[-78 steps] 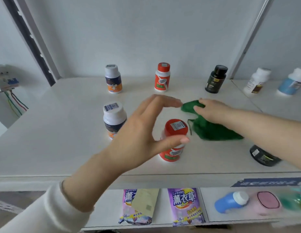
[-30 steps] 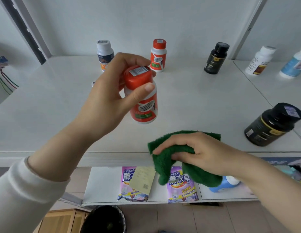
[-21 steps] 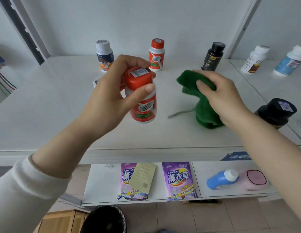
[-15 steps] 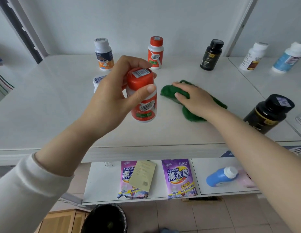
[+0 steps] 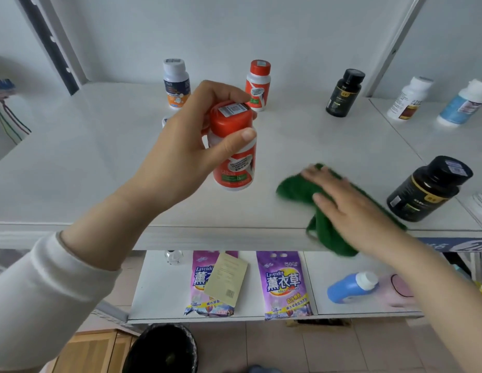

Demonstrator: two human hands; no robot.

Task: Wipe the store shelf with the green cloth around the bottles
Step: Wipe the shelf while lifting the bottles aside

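My left hand (image 5: 180,154) grips a red-capped white and red bottle (image 5: 234,160), holding it lifted above the white shelf (image 5: 86,162). My right hand (image 5: 342,208) lies flat with straight fingers on the green cloth (image 5: 293,189), pressing it onto the shelf near the front edge. Part of the cloth hangs over that edge. A large black bottle (image 5: 428,188) stands just right of the cloth. At the back stand a white bottle with a blue label (image 5: 176,83), a red-capped bottle (image 5: 258,86) and a slim black bottle (image 5: 344,93).
Two more bottles (image 5: 409,99) (image 5: 463,106) stand on the neighbouring shelf at the right. A white cap (image 5: 165,121) peeks out behind my left hand. The lower shelf holds purple lavender bags (image 5: 284,285) and a blue bottle (image 5: 350,288). A black bin (image 5: 161,348) sits on the floor.
My right hand swept the cloth from the shelf's middle toward the front edge and right, and the cloth now drapes over the edge. My left hand keeps the bottle lifted, nearly still.
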